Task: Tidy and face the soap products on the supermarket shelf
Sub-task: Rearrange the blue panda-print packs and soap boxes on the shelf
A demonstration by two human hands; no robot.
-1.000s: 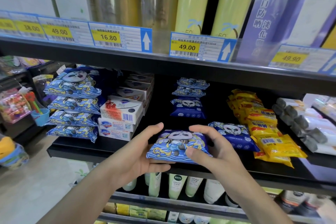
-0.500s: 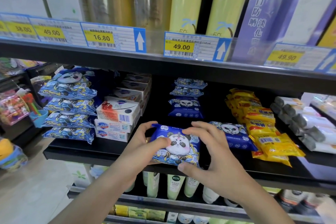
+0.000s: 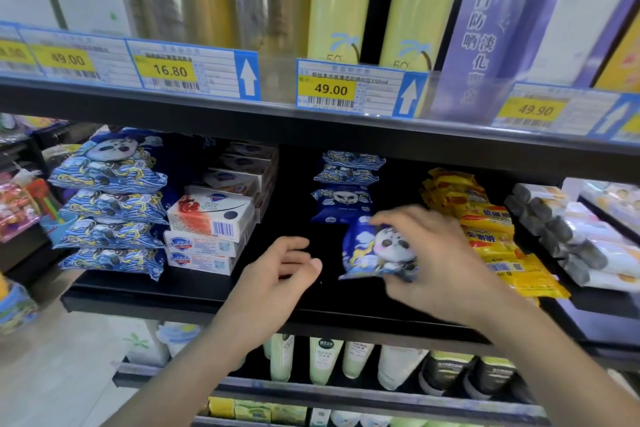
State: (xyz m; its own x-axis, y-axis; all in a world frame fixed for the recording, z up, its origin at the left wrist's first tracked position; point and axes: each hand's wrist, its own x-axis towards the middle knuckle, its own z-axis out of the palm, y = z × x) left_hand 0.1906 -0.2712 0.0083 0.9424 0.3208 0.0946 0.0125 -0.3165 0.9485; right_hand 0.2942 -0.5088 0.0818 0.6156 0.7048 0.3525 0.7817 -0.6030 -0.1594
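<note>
The left hand [image 3: 277, 274] has let go — loosely curled, empty — while the right hand [image 3: 426, 260] pinches the panda soap pack [image 3: 374, 253].

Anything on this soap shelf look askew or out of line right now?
Yes. The top red-and-white soap box sits skewed across the squared boxes beneath it. The yellow packets sprawl unevenly forward. The panda pack in the right hand is tilted, not yet faced.

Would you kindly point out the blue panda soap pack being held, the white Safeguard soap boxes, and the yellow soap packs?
blue panda soap pack [image 3: 375, 250], head view, printed front.
white Safeguard soap boxes [image 3: 204, 246], head view, front face.
yellow soap packs [image 3: 491, 236], head view, top wrapper.
</note>
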